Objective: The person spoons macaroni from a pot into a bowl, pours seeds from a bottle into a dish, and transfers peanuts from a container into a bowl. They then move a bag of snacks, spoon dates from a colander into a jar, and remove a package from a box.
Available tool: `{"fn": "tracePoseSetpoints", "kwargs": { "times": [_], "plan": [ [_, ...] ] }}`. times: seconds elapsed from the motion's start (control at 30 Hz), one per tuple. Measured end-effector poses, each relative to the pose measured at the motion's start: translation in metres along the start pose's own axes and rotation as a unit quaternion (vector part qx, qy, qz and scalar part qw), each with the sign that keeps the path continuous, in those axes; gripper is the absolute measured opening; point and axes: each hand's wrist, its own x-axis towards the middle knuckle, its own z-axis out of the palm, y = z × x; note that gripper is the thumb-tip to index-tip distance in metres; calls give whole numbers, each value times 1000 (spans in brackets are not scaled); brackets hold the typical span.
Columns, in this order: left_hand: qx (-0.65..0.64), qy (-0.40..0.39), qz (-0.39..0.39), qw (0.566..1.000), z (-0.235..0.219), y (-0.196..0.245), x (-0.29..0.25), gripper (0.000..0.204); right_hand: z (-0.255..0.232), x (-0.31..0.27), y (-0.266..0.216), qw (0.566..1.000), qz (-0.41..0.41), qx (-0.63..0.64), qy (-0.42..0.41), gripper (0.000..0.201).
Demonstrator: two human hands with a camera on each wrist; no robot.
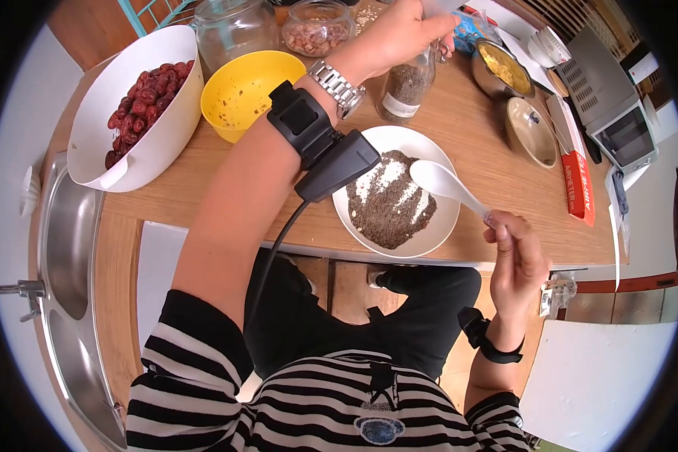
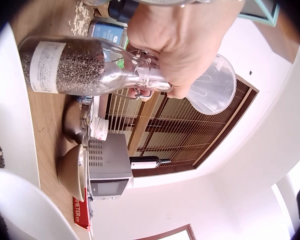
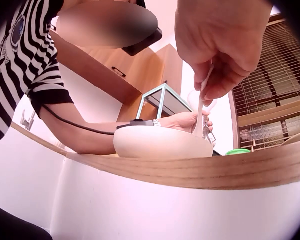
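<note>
My left hand grips the neck of a clear glass bottle together with the lower part of a clear plastic funnel at its mouth. Small dark seeds fill much of this bottle, which has a white label and a wire clasp. My right hand pinches the handle end of a white spoon. The spoon's bowl lies over a white bowl near the counter's front edge. Inside that bowl are dark seeds with streaks of white powder or grains.
On the left are a white basin of red dates and a yellow bowl. Glass jars stand behind. To the right are a metal bowl, a beige bowl, a red-and-white box and a microwave. A sink borders the far left.
</note>
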Motion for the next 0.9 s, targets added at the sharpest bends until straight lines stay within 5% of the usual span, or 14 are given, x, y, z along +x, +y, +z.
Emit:
{"fn": "tracePoseSetpoints", "kwargs": {
  "times": [0.33,0.4,0.6,0.7,0.9],
  "plan": [
    [10,4,-16,1000,0,-1,0,24,-5,-9,-11,993,70,63,-70,7],
    [-3,2,-15,1000,0,-2,0,24,-3,-13,-12,963,175,187,-86,10],
    [-20,-4,-2,1000,0,-7,2,24,10,-14,-1,868,322,370,-81,16],
    [-20,-7,1,1000,-1,-8,3,24,13,-13,5,839,338,421,-69,18],
    [-11,-3,-4,1000,-1,-6,2,24,-12,17,5,865,253,433,-6,18]
  ]
}}
